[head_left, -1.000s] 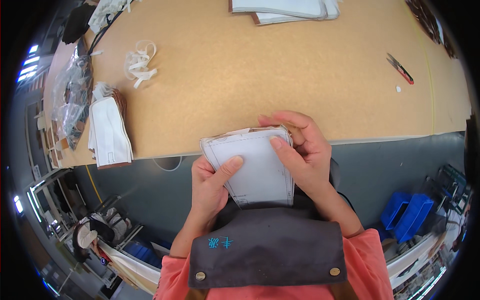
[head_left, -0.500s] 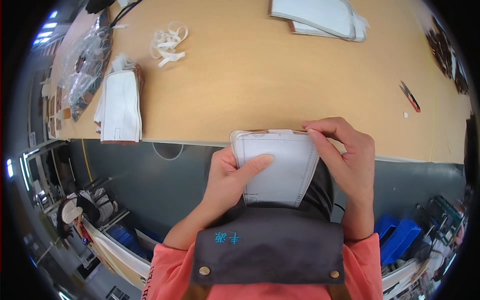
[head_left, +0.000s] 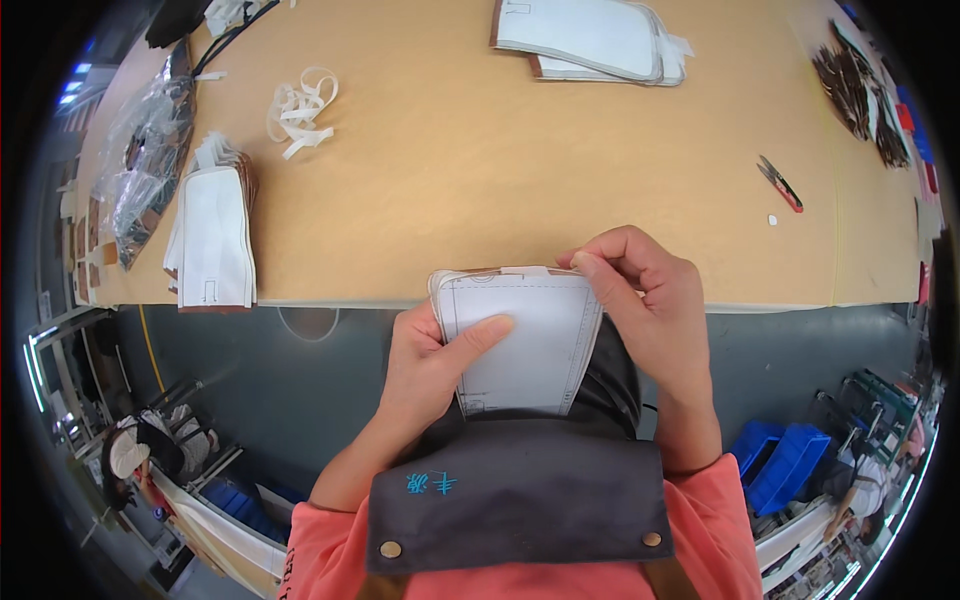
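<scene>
A white flat panel (head_left: 515, 335) with printed dashed lines and brown edging is held over my lap, just off the table's front edge. My left hand (head_left: 435, 360) grips its left side, thumb flat on top and fingers hidden underneath. At the panel's upper right corner, my right hand (head_left: 645, 290) pinches the top edge between thumb and forefinger. A short white strip (head_left: 525, 270) shows along that edge. Whatever lies right between the right fingertips is too small to make out. A dark apron (head_left: 520, 500) covers my lap below the panel.
Stacked white panels (head_left: 215, 235) lie at the table's left front, with more panels (head_left: 580, 40) at the back. Loose white tape (head_left: 302, 110) and a clear plastic bag (head_left: 150, 150) are on the left. Red-handled snips (head_left: 782, 185) and dark brown pieces (head_left: 850, 90) lie on the right.
The whole view has shifted, so the table things and my hands appear further left. My right fingertips sit slightly further left along the panel's top edge; both hands keep their grip.
</scene>
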